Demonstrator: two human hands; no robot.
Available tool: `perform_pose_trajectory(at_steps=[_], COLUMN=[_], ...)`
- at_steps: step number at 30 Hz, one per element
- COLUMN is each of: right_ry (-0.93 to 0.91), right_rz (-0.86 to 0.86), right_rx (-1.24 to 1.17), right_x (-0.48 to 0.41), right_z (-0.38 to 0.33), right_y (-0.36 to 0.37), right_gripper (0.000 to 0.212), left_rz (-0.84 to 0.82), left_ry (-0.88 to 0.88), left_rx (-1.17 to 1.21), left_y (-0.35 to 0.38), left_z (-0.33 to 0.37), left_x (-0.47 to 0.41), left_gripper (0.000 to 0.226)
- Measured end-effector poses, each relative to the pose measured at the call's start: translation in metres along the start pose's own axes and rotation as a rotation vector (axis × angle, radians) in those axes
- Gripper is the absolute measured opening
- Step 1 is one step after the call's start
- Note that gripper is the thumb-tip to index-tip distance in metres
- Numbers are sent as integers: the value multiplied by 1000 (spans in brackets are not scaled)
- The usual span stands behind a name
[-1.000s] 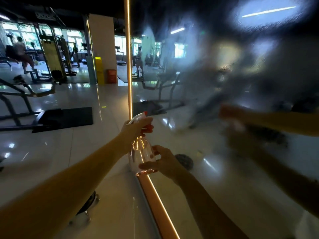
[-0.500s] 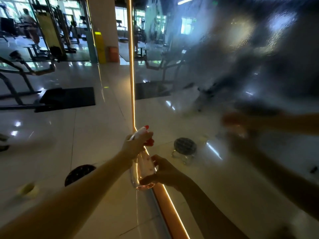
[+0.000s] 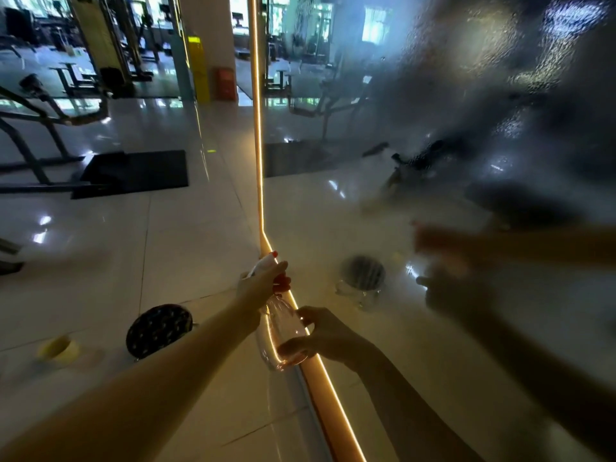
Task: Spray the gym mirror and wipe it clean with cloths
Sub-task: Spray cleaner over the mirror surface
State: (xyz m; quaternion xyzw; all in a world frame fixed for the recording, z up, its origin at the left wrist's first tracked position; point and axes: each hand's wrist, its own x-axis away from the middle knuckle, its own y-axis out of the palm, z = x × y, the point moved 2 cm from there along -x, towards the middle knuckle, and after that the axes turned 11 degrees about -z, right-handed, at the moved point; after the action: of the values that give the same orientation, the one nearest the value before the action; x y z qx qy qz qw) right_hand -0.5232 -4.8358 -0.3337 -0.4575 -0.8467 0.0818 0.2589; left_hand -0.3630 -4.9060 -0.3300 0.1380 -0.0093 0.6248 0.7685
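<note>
Fingers (image 3: 271, 273) of left hand (image 3: 260, 288) wrap spray bottle (image 3: 278, 323) head; right hand (image 3: 325, 336) grips its clear base, right beside wet mirror (image 3: 450, 128), at its lit left edge.

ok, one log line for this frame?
phase: spraying | left hand: on spray bottle trigger | right hand: steadying bottle base | mirror: wet, unwiped

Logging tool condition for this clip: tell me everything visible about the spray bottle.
The spray bottle is clear plastic with a white head and red nozzle and trigger. It is upright, tilted slightly, in front of the lit strip by the mirror. The left hand grips the head; the right hand cups the base. Liquid level cannot be told.
</note>
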Motion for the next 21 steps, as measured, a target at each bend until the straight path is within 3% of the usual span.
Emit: perform_pose_trajectory(at_steps=[3,7,11,15,19,21], right_ry=[-8,-38,-92,-121,-156,-169], right_rz=[63,136,197,238,325,345], right_rx=[21,20,19,77,62,65], right_x=[-6,-16,-29,-41,-62,-75], right_z=[-2,-13,-26,-44,-66,-77], right_y=[-12,-27,-38,-55,-75,-85], right_gripper=[66,69,77,69,90,82], left_rz=[-45,0,11,-12,-98,-133], left_ry=[27,80,119,154,196,223], left_rx=[-3,2,-23,10,35,22], left_y=[2,10,13,9,2,-3], left_z=[13,37,64,89,118,134], left_x=[-4,-13,-27,-49,-78,-96], left_gripper=[59,29,19,22,34,39])
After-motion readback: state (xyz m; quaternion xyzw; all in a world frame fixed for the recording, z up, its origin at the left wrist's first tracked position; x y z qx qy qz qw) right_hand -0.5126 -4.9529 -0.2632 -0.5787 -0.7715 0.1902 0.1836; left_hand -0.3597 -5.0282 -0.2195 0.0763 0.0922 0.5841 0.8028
